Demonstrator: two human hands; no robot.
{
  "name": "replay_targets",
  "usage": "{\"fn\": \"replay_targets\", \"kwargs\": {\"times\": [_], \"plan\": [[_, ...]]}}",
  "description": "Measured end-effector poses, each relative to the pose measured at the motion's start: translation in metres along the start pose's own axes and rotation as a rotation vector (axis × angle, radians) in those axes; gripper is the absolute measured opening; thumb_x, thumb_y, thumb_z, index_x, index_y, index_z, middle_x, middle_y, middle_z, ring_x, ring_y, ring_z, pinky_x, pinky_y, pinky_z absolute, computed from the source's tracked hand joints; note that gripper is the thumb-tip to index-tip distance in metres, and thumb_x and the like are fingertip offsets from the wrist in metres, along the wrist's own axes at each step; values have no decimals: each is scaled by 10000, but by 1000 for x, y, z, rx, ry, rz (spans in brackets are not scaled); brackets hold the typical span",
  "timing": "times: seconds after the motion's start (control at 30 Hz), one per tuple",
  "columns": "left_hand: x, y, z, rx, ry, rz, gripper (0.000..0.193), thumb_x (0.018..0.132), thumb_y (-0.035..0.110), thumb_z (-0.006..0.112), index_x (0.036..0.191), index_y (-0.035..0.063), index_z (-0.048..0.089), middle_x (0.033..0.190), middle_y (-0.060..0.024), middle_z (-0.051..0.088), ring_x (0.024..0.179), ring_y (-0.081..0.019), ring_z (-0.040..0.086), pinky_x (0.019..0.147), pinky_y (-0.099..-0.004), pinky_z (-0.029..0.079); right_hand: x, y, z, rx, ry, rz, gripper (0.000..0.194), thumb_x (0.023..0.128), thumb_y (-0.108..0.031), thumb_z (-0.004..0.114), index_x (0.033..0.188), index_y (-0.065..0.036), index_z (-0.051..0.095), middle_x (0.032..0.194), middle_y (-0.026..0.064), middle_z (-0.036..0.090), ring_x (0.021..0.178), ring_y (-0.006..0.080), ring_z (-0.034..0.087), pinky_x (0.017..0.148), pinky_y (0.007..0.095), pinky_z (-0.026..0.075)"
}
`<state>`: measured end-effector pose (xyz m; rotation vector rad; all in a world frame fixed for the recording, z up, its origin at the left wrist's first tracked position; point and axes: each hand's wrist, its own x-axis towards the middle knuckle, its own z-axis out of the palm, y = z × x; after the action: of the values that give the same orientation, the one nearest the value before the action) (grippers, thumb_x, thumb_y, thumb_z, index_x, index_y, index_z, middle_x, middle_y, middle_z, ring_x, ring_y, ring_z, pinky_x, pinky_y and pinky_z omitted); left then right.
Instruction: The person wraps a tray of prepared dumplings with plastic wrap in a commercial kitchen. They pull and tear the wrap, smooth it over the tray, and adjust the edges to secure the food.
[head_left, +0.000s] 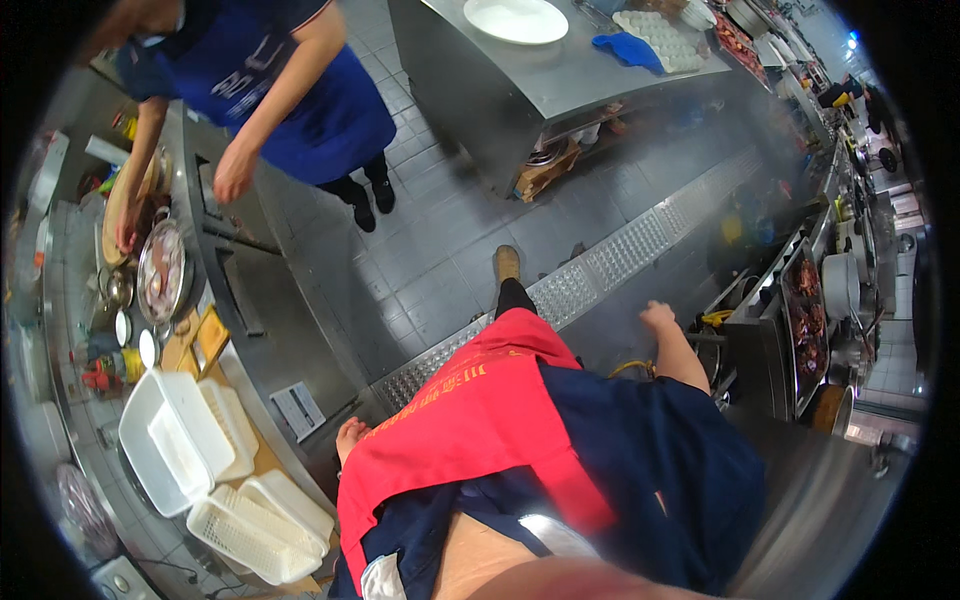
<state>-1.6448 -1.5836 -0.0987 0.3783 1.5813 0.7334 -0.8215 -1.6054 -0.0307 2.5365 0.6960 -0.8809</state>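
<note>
My left hand (351, 436) hangs at my side beside the red apron (487, 397), which partly covers it. Its nearest neighbour is the steel counter with a printed sheet (298, 412) on its front. Whether those fingers are closed cannot be made out. My right hand (658, 316) is held out low on the other side, fingers curled in, and I see nothing in it. Close to that hand are the cooking line's edge and a yellow hose or cloth (716, 319). Ahead, my shoe (508, 264) stands on grey tiles past the metal drain grate (562, 294).
A co-worker in a blue apron (277, 112) reaches over the left counter, by a metal bowl of food (161, 271). White plastic baskets (259, 529) stand nearer. A steel table (559, 82) holds a white plate (517, 19) and egg trays (660, 37). A tray of browned meat (806, 322) is right.
</note>
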Motion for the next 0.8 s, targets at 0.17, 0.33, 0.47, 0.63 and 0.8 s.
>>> {"fn": "replay_targets", "kwargs": {"times": [0.17,0.33,0.47,0.63,0.8], "plan": [[37,124,170,109,26,-3,285,966,207,562,1216,72,581,1034,-75,667,853,-156,649,699,-275,505,161,-85,-143,401,683,-309,630,812,-269,655,1374,-43,482,1422,289,404,1328,428,372,1101,461,340],[60,202,340,490,-165,-33,353,959,157,556,1295,50,559,1120,-85,661,941,-162,647,761,-268,490,292,-200,-335,594,906,-505,614,827,-240,653,1391,-89,464,1462,290,347,1363,425,337,1129,449,307],[52,258,427,564,-269,16,362,954,114,553,1305,29,548,1156,-85,645,971,-161,635,806,-278,485,360,-267,-448,510,992,-490,660,803,-269,689,1372,-22,464,1406,276,434,1340,407,376,1118,455,319],[49,310,494,580,-278,-29,363,944,74,551,1301,10,544,1182,-99,626,1025,-165,616,872,-288,486,419,-306,-517,572,797,-406,848,802,-370,728,1465,-26,327,1424,278,422,1353,393,379,1116,452,328],[68,339,534,614,-303,8,364,942,100,553,1291,-4,546,1181,-94,632,1045,-172,614,886,-296,480,408,-323,-521,197,745,-249,805,797,-439,696,1444,-110,348,1293,222,560,1193,391,542,983,551,423]]}}
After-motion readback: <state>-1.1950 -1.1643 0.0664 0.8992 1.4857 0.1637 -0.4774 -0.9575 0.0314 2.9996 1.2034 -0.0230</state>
